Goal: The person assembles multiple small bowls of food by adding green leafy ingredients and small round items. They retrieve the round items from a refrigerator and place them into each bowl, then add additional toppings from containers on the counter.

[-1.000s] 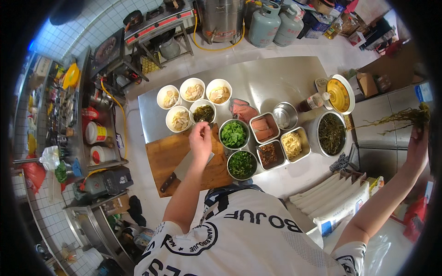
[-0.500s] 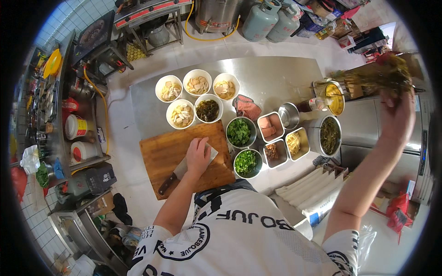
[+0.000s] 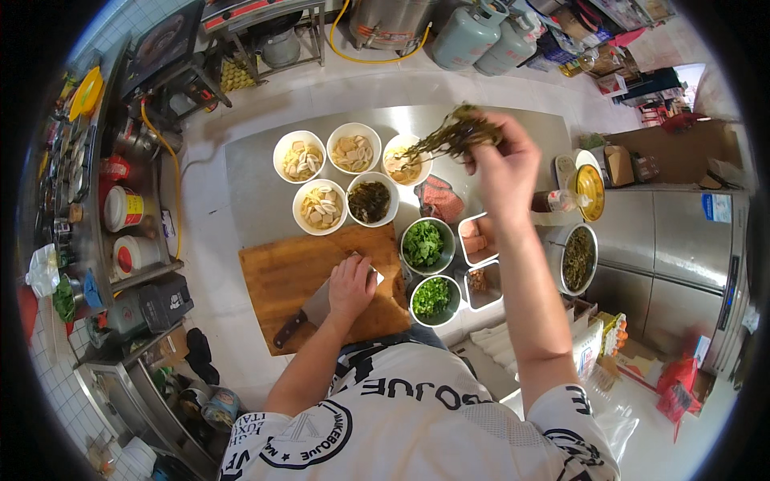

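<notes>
A bunch of dark green, stringy seaweed-like strands (image 3: 455,132) is pinched in the fingers of my right hand (image 3: 512,164). Loose ends trail over the white bowl (image 3: 427,172) at the right of the back row, which holds pale sliced food. Flat on the blade of a cleaver (image 3: 316,306) rests my left hand (image 3: 351,287), fingers stretched out, not around the handle. Beneath the cleaver is a wooden cutting board (image 3: 269,268). Another white bowl (image 3: 395,210) contains dark greens; three more bowls hold pale slices.
Right of the board are round containers of chopped greens (image 3: 431,297) and leafy greens (image 3: 423,244). Square tins with pink blocks (image 3: 473,238) and brown bits (image 3: 481,282) stand beside them, partly behind my right forearm. A tub of dark strands (image 3: 576,260) and a bottle (image 3: 552,200) are farther right.
My right hand has swung left from the far right, carrying the dark strands over the bowls. My left hand remains on the cleaver.
</notes>
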Available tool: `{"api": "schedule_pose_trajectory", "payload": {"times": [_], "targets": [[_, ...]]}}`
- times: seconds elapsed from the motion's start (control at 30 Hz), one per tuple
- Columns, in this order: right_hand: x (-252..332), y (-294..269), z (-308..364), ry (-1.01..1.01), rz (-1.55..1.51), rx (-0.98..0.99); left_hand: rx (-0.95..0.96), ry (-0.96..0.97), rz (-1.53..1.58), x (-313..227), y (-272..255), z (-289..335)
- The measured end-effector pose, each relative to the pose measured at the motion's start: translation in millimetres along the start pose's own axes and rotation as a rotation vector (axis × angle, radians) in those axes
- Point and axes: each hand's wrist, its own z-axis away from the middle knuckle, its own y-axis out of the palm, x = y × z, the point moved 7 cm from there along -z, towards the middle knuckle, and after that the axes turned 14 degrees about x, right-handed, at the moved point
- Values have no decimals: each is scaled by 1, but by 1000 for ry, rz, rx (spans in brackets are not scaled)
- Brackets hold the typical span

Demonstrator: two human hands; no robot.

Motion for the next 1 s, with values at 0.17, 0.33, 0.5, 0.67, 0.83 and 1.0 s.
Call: {"api": "schedule_pose_trajectory", "payload": {"times": [0.17, 0.33, 0.5, 0.67, 0.83, 1.0], "targets": [[-101, 38, 5, -139, 483, -16, -23, 0, -42, -3, -4, 1], [-166, 36, 2, 187, 481, 99, 11, -15, -34, -4, -4, 0], [-141, 16, -10, 144, 469, 118, 4, 9, -55, -7, -5, -2], [-150, 32, -15, 135, 596, 197, 21, -12, -64, -7, -5, -2], [-166, 42, -17, 86, 1046, 435, 30, -22, -60, -7, -5, -2], [-142, 42, -24, -141, 998, 503, 9, -2, -54, -9, -9, -1]]}}
